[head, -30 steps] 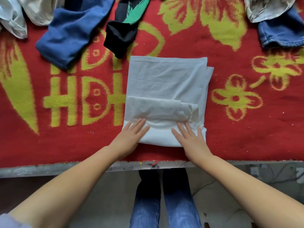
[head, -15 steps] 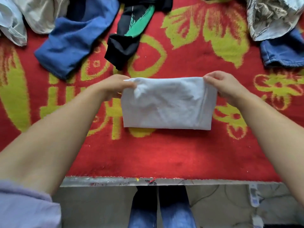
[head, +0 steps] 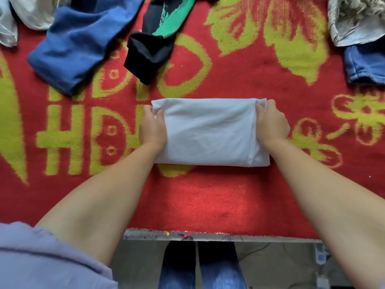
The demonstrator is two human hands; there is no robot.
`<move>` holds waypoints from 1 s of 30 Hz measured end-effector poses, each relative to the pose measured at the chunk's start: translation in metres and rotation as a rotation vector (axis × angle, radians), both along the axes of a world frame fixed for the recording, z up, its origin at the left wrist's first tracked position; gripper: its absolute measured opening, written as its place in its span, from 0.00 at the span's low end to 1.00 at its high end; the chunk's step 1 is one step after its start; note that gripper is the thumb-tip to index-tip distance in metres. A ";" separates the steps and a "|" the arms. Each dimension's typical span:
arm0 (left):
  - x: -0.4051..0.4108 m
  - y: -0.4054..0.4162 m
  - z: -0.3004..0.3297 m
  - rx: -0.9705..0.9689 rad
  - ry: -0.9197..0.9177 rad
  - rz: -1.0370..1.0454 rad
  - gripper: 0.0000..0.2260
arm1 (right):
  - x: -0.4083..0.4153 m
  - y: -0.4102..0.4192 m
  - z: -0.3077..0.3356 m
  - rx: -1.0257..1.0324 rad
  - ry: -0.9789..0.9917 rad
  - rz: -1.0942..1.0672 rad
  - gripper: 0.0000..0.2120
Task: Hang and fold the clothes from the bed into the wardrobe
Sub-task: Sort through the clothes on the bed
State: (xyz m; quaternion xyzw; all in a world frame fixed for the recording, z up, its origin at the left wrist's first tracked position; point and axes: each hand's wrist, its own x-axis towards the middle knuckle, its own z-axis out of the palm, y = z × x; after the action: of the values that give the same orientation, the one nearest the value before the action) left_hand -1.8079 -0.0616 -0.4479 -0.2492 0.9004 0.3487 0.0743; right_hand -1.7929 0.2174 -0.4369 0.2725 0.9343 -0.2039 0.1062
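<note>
My left hand and right hand grip the ends of a folded white garment, fingertips hidden beneath; blue trousers and a black-green garment lie beyond, cut off.

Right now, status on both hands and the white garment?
Left hand and right hand grip ends of folded white garment on red blanket. Blue garment, black-green garment beyond, apart.

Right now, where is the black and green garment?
In the head view, the black and green garment lies at top centre on the red blanket, beside the blue garment.
</note>
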 end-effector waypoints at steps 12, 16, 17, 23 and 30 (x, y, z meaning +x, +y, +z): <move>0.083 0.008 0.005 -0.555 -0.091 -1.200 0.39 | 0.075 -0.036 0.005 0.188 -0.222 0.968 0.42; 0.072 0.020 0.007 -0.558 -0.134 -1.102 0.30 | 0.056 -0.041 0.009 0.189 -0.285 0.899 0.37; 0.068 0.022 0.012 -0.562 -0.177 -1.104 0.29 | 0.051 -0.043 0.017 0.179 -0.313 0.906 0.36; 0.035 0.021 0.103 -0.508 -0.280 -1.037 0.29 | 0.002 -0.046 0.103 0.111 -0.318 1.003 0.30; 0.040 -0.049 0.246 -0.684 -0.167 -0.828 0.33 | -0.033 -0.124 0.245 0.215 -0.173 1.273 0.31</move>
State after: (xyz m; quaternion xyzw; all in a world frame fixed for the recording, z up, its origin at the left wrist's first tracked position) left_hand -1.7675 -0.1104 -0.2017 0.0898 0.9764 -0.0434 0.1914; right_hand -1.8262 0.0935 -0.1918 -0.3100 0.9163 0.0161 0.2532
